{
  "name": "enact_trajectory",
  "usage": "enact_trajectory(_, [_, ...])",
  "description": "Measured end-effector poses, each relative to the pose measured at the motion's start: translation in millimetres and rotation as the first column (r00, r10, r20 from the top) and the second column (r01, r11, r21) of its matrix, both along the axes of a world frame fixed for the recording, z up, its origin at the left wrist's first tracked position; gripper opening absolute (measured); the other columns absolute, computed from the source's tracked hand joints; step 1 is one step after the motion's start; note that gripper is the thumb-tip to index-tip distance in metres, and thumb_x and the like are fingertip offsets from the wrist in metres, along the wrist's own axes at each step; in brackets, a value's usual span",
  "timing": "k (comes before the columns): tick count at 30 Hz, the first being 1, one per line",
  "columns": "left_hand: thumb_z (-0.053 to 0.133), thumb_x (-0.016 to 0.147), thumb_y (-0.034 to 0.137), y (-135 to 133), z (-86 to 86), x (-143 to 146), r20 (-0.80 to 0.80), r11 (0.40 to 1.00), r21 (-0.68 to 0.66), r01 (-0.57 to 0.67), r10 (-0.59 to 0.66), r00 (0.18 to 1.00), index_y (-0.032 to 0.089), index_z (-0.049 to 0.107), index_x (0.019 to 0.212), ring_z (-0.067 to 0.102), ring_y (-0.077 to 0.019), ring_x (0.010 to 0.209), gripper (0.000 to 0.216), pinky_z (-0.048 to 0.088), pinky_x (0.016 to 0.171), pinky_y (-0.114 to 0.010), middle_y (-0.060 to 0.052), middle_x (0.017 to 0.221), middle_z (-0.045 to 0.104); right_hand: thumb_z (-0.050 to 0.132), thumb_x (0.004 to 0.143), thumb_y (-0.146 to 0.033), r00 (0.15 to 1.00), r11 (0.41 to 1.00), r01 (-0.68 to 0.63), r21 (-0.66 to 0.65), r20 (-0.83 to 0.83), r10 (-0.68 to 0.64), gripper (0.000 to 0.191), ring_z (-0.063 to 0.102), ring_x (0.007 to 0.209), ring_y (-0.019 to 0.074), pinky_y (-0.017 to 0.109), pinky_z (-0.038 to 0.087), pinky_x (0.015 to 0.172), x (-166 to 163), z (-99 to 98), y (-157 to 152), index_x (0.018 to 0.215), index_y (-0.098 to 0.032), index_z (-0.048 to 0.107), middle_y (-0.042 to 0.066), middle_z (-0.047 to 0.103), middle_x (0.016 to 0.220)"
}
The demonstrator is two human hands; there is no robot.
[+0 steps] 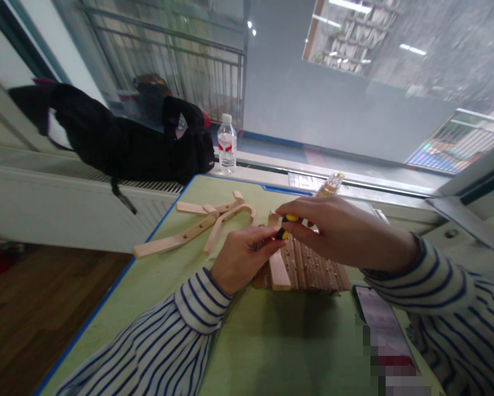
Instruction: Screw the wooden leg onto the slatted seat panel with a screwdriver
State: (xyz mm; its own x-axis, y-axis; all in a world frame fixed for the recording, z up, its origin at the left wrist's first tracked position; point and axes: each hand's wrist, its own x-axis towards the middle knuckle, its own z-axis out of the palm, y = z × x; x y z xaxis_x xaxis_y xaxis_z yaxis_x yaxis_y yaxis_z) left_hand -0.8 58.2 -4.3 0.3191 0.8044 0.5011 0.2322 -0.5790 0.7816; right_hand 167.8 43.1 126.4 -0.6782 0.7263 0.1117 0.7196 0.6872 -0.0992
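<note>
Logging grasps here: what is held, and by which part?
The right grip holds a black-and-yellow handle by its upper part; the left grip is at its lower end, hold unclear.

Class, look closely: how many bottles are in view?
2. A clear bottle with red label markings stands on the windowsill; a yellowish bottle shows behind the right hand, which partly hides it. Others may be hidden.

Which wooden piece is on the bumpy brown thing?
The wooden piece below the yellow-and-black handle, beside the left hand. The other wooden pieces lie on the green table.
</note>
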Motion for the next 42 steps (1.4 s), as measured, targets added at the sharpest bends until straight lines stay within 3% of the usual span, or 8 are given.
enact_trajectory(11, [0.057, 0.087, 0.028, -0.5, 4.1, -2.1, -0.055, 0.998, -0.008, 0.057, -0.057, 0.997, 0.023, 0.068, 0.104, 0.062, -0.0134, 0.082, 0.021, 0.048, 0.074, -0.026, -0.001, 0.089, 0.07, 0.042, 0.091, -0.024, 1.0, 1.0, 0.012, 0.025, 0.002, -0.012, 0.02, 0.043, 0.061, 0.0082, 0.024, 0.028, 0.059, -2.1, -1.5, 0.4, 0.081, -0.016, 0.056, -0.002, 0.052, 0.068])
enact_trajectory(17, [0.054, 0.088, 0.027, -0.9, 6.1, -2.3, -0.076, 0.998, -0.007, 0.069, -0.07, 0.995, 0.02, 0.067, 0.105, 0.062, -0.014, 0.085, 0.022, 0.048, 0.077, -0.025, -0.002, 0.092, 0.07, 0.041, 0.092, -0.026, 1.0, 0.998, 0.032, 0.047, -0.002, -0.031, 0.021, 0.046, 0.064, 0.0095, 0.025, 0.028, 0.06, -2.7, -5.8, 2.1, 0.085, -0.016, 0.058, -0.001, 0.055, 0.071])
enact_trajectory(24, [0.063, 0.082, 0.033, -1.6, 2.7, -1.7, -0.05, 1.0, 0.007, -0.03, 0.03, 0.998, 0.019, 0.068, 0.104, 0.063, -0.0148, 0.08, 0.026, 0.049, 0.073, -0.027, -0.003, 0.09, 0.071, 0.04, 0.093, -0.026, 1.0, 0.998, 0.003, 0.063, 0.028, -0.005, 0.023, 0.048, 0.063, 0.01, 0.025, 0.029, 0.06, -4.6, -3.0, 1.2, 0.086, -0.016, 0.059, -0.001, 0.057, 0.07])
enact_trajectory(31, [0.062, 0.083, 0.033, -0.9, 0.9, -3.0, -0.046, 1.0, 0.007, -0.017, 0.017, 0.999, 0.021, 0.069, 0.101, 0.062, -0.0138, 0.076, 0.022, 0.048, 0.07, -0.026, -0.002, 0.085, 0.07, 0.045, 0.091, -0.034, 0.998, 0.999, 0.002, 0.048, -0.07, 0.001, 0.029, 0.058, 0.084, 0.0153, 0.026, 0.038, 0.069, -0.3, -3.8, -1.5, 0.109, -0.015, 0.058, 0.007, 0.065, 0.096])
enact_trajectory(35, [0.061, 0.084, 0.03, -0.7, 1.0, -2.3, -0.031, 1.0, 0.005, 0.003, -0.003, 1.0, 0.022, 0.068, 0.103, 0.063, -0.0136, 0.08, 0.021, 0.049, 0.074, -0.026, -0.002, 0.089, 0.071, 0.041, 0.091, -0.023, 1.0, 1.0, 0.0, -0.015, -0.024, -0.001, 0.025, 0.057, 0.079, 0.0143, 0.025, 0.037, 0.066, -1.3, -4.5, -0.1, 0.107, -0.016, 0.059, 0.005, 0.065, 0.09])
enact_trajectory(42, [0.058, 0.087, 0.027, -2.0, 5.2, -3.4, -0.066, 0.999, 0.01, 0.042, -0.041, 0.997, 0.022, 0.067, 0.102, 0.062, -0.0129, 0.084, 0.019, 0.048, 0.076, -0.025, -0.001, 0.09, 0.07, 0.04, 0.092, -0.025, 1.0, 1.0, 0.022, -0.005, -0.006, -0.022, 0.022, 0.053, 0.071, 0.0121, 0.025, 0.033, 0.063, -2.6, -3.5, 0.3, 0.094, -0.016, 0.059, 0.003, 0.062, 0.08])
